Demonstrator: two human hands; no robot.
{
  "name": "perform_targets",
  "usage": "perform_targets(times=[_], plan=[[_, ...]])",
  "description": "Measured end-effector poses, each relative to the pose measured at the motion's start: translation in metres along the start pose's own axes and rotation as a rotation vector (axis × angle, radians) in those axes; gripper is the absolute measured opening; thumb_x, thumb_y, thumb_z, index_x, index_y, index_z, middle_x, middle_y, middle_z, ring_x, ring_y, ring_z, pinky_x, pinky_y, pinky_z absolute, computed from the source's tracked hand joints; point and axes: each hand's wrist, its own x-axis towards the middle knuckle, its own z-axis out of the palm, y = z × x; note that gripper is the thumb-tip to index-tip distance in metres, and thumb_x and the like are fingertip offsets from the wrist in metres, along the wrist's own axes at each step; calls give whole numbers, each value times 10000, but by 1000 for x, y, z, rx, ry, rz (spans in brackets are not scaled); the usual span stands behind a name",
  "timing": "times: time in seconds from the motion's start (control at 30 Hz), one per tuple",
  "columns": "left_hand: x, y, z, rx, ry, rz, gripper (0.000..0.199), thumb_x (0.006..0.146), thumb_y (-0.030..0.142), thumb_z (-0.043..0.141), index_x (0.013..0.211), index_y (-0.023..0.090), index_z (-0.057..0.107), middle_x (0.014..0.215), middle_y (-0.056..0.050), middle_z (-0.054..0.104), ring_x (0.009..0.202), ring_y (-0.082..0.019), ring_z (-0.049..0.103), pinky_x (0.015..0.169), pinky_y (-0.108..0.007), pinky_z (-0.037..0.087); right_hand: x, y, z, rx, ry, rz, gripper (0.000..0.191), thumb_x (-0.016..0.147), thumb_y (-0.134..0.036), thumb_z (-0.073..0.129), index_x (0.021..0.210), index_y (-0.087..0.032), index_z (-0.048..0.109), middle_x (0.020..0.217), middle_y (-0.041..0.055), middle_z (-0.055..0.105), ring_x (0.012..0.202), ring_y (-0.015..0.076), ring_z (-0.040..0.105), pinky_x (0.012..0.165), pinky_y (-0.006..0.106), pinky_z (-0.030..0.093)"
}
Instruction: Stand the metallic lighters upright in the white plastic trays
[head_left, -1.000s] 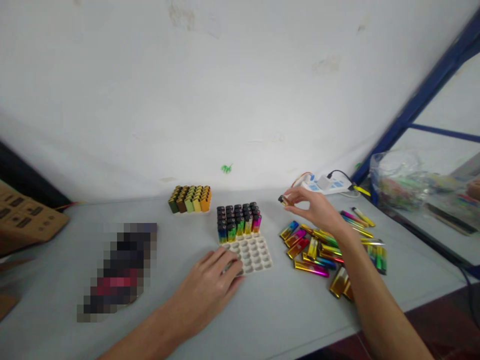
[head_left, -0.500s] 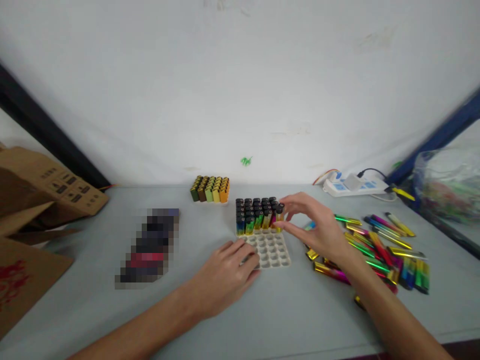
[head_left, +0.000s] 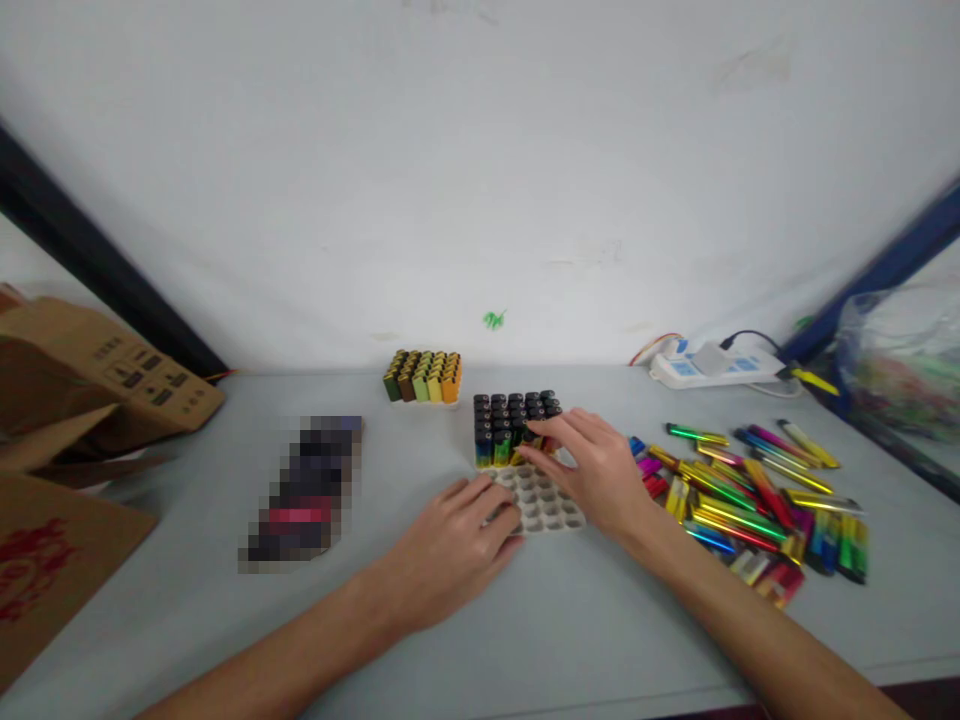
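Observation:
A white tray (head_left: 564, 522) with rows of round holes lies in front of me. Its far rows hold upright lighters (head_left: 484, 450) with black tops and shiny coloured bodies; the near rows are bare holes. My left hand (head_left: 461, 540) rests over the tray's near left corner, fingers curled round its edge. My right hand (head_left: 592, 465) reaches over the tray's right side, thumb and forefinger pinching a lighter (head_left: 531, 438) in the front filled row. That hand hides the row's right end. A loose pile of metallic lighters (head_left: 739, 490) lies to the right.
Behind the tray, near the wall, stands a block of green, brown and orange lighters (head_left: 424, 380). A power strip (head_left: 712, 368) sits at the back right, a clear plastic bag (head_left: 900, 360) beyond. Cardboard boxes (head_left: 135, 370) are on the left, near a pixelated dark object (head_left: 307, 490).
My right hand has moved left along the front row of lighters, from its right end towards the middle. My left hand stays on the tray corner.

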Motion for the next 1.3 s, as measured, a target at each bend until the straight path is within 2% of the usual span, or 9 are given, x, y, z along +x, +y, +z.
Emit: perform_targets(times=[0.17,0.4,0.5,0.67,1.03,1.13,1.2,1.27,1.3], plan=[[1,-1,0,-3,-3,8,91,941,237,674,1001,178,639,987,-51,692,971,-252,668,855,-398,574,3,4,-10,-62,-13,-38,172,969,-344,644,991,-196,728,860,62,719,795,199,651,778,346,516],[1,-2,2,-15,37,27,90,990,234,587,1025,174,645,987,-67,685,972,-254,659,865,-412,562,4,-3,-10,9,-140,-93,287,1032,-321,526,1218,-162,677,976,88,698,854,179,670,778,297,556],[1,-3,1,-24,25,25,115,1007,233,552,1026,175,650,987,-69,682,965,-245,656,865,-404,560,5,-6,-9,-2,-203,-54,286,1042,-305,505,1252,-162,636,998,95,711,892,191,682,811,314,560],[2,-3,-1,-38,-2,15,78,980,213,595,1022,179,651,990,-67,676,959,-247,653,858,-405,565,6,-4,-12,-27,-334,24,231,1048,-297,491,1214,-205,623,1028,79,744,846,183,700,754,294,556],[1,-3,-1,-33,-9,15,99,945,197,646,1043,185,637,1012,-62,680,985,-262,654,880,-429,568,8,0,-20,-8,-370,2,386,1068,-360,432,1392,-218,586,1055,86,754,876,203,719,770,306,553],[2,-3,-1,-36,-7,18,83,957,197,628,1039,189,636,1016,-61,678,985,-255,654,887,-423,565,11,12,-36,1,-281,64,385,1061,-366,449,1396,-231,584,1050,76,763,842,188,718,770,299,542],[2,-4,-1,-46,-8,26,77,961,194,621,1036,189,636,1016,-60,675,981,-249,653,888,-414,563,12,30,-51,-13,-191,169,339,1047,-352,476,1309,-218,644,973,64,771,788,181,709,752,298,534],[2,-4,-2,-54,-11,31,76,960,193,621,1035,187,635,1010,-61,671,971,-244,653,875,-403,564,8,52,-66,-39,-279,262,281,1013,-341,531,1196,-216,703,871,47,767,731,190,696,725,314,532],[2,-4,-2,-56,-12,30,75,960,193,620,1034,186,636,1008,-63,669,966,-242,653,866,-397,565,5,64,-73,-40,-360,291,262,1000,-330,545,1162,-220,718,908,52,768,749,195,697,741,325,536]])
